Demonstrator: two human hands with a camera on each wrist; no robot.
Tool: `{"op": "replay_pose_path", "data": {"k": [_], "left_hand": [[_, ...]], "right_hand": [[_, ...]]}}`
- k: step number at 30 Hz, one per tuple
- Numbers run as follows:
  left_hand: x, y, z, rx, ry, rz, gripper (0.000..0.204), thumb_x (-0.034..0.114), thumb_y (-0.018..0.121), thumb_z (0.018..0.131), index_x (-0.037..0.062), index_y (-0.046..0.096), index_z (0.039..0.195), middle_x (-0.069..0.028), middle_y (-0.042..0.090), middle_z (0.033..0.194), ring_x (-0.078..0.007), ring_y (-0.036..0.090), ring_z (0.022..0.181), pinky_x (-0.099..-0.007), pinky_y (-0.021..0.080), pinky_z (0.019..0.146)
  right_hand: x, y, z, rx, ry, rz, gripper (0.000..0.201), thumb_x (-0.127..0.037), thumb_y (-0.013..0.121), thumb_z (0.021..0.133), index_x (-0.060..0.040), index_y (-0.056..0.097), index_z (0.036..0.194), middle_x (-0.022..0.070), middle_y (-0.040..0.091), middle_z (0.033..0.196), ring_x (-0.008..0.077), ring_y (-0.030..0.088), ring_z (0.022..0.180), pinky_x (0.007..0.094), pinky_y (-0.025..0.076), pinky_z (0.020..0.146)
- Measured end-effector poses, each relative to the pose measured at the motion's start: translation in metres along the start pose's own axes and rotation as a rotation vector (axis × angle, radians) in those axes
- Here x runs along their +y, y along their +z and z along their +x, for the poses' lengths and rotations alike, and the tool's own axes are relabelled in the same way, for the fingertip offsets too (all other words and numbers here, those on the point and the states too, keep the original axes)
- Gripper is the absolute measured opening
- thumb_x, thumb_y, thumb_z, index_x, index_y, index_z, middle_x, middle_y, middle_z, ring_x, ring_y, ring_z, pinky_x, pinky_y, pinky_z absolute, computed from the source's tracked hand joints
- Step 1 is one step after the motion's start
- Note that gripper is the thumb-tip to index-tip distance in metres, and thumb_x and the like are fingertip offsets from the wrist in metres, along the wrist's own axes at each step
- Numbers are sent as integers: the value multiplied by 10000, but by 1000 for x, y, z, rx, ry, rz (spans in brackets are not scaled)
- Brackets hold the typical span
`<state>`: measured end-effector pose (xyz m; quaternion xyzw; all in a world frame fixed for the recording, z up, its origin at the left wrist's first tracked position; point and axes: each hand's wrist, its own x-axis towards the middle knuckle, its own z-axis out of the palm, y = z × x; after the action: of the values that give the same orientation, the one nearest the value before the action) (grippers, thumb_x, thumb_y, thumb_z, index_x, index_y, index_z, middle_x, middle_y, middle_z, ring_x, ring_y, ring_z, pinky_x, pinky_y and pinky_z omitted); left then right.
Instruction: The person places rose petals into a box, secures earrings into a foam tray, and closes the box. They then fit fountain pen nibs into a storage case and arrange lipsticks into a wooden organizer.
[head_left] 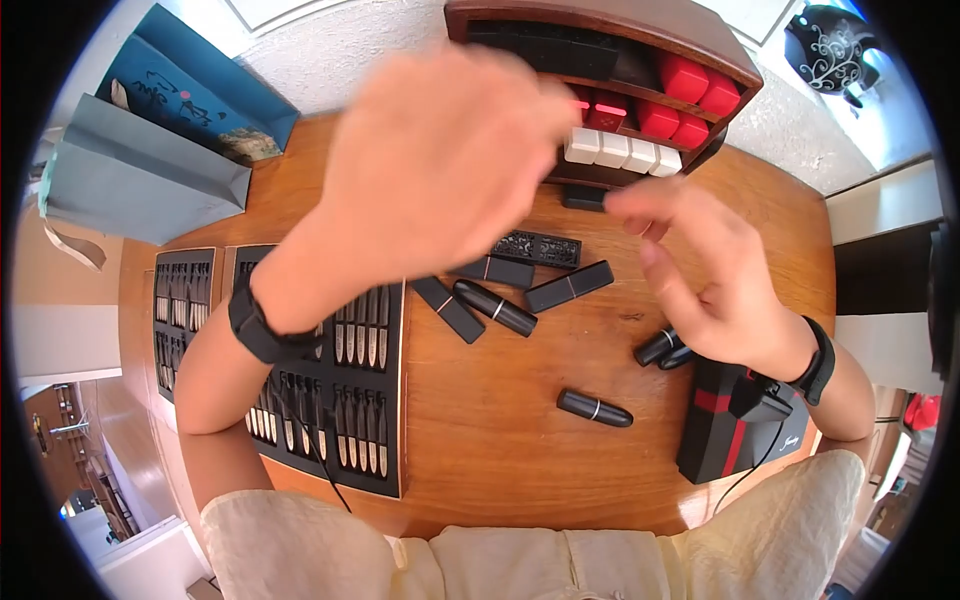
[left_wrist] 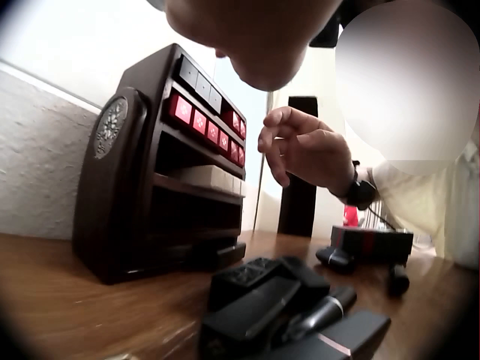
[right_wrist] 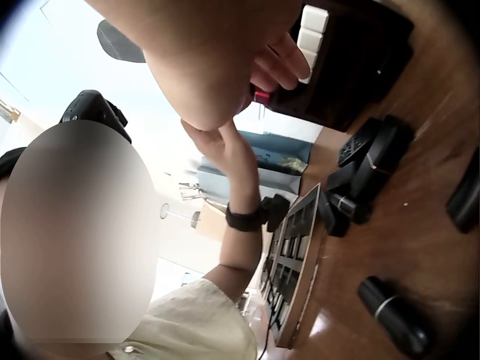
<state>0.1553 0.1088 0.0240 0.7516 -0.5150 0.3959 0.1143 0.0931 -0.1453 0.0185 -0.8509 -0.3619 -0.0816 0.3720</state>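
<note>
Your left hand [head_left: 440, 170] is raised at the wooden rack [head_left: 690, 40], its fingertips at a red case [head_left: 607, 110] on the middle shelf; the blur leaves it unclear whether they pinch it. Your right hand [head_left: 700, 270] hovers over the table [head_left: 480, 440], fingers loosely curled and holding nothing, near the black lipstick tubes [head_left: 495, 307] and just under the rack.

Red lipstick case [head_left: 607, 110] — square, glossy, upright in the wooden rack's [head_left: 690, 40] middle shelf, beside red neighbours
</note>
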Motion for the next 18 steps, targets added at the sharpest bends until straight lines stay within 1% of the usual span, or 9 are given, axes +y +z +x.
{"op": "replay_pose_path", "data": {"k": [1, 3, 4, 6, 10, 11, 13, 15, 18], "left_hand": [[12, 0, -11, -89, -36, -50, 324, 147, 742, 743, 79, 625, 1038, -70, 637, 978, -263, 597, 810, -365, 440, 721], [27, -2, -20, -429, -80, -157, 316, 158, 735, 764, 75, 612, 1043, -71, 626, 940, -252, 600, 804, -371, 439, 701], [33, 0, -25, -426, -79, -155, 316, 158, 735, 764, 75, 612, 1043, -71, 626, 940, -252, 600, 804, -371, 439, 701], [43, 5, -37, -629, -198, -199, 298, 185, 712, 802, 68, 591, 1048, -71, 612, 906, -254, 608, 794, -364, 445, 669], [52, 6, -47, -714, -302, -187, 283, 208, 679, 847, 57, 574, 1062, -83, 607, 895, -286, 621, 778, -378, 469, 652], [53, 7, -46, -729, -378, -225, 275, 204, 659, 868, 47, 571, 1076, -104, 618, 904, -304, 630, 783, -392, 483, 655], [56, 8, -41, -742, -455, -259, 268, 200, 638, 888, 37, 568, 1089, -126, 629, 914, -323, 638, 789, -406, 496, 658], [55, 9, -35, -836, -644, -324, 244, 179, 620, 905, 33, 576, 1096, -160, 645, 930, -354, 647, 810, -434, 516, 687], [45, 19, -37, -842, -588, -370, 238, 182, 625, 907, 39, 585, 1093, -163, 658, 943, -366, 648, 829, -442, 521, 704]], "right_hand": [[6, 2, -1, -63, -135, -159, 284, 36, 597, 807, 11, 590, 1090, 133, 611, 1033, 272, 624, 859, 353, 520, 717], [12, 7, -5, -144, -114, -231, 228, -11, 629, 802, 1, 597, 1027, 125, 602, 975, 288, 614, 861, 373, 516, 715], [13, 9, -7, -228, -93, -302, 184, -57, 661, 796, -9, 604, 964, 118, 594, 917, 304, 603, 862, 393, 513, 713], [14, 14, -9, -276, -100, -335, 198, -92, 681, 792, -20, 597, 955, 112, 583, 896, 296, 600, 857, 395, 509, 707], [13, 28, -14, -348, -110, -382, 267, -158, 715, 782, -41, 578, 979, 103, 585, 871, 279, 613, 848, 387, 510, 702], [13, 31, -15, -346, -111, -383, 267, -158, 715, 782, -41, 578, 979, 103, 585, 871, 279, 613, 848, 387, 510, 702], [12, 36, -17, -467, -46, -381, 432, -151, 721, 767, -22, 550, 1142, 119, 586, 921, 312, 608, 865, 397, 504, 742], [11, 41, -18, -483, -50, -397, 431, -142, 715, 773, -18, 545, 1149, 118, 591, 915, 308, 611, 864, 400, 505, 743], [12, 45, -20, -484, -71, -432, 418, -120, 700, 785, -13, 542, 1156, 119, 599, 905, 301, 618, 860, 400, 508, 746]]}}
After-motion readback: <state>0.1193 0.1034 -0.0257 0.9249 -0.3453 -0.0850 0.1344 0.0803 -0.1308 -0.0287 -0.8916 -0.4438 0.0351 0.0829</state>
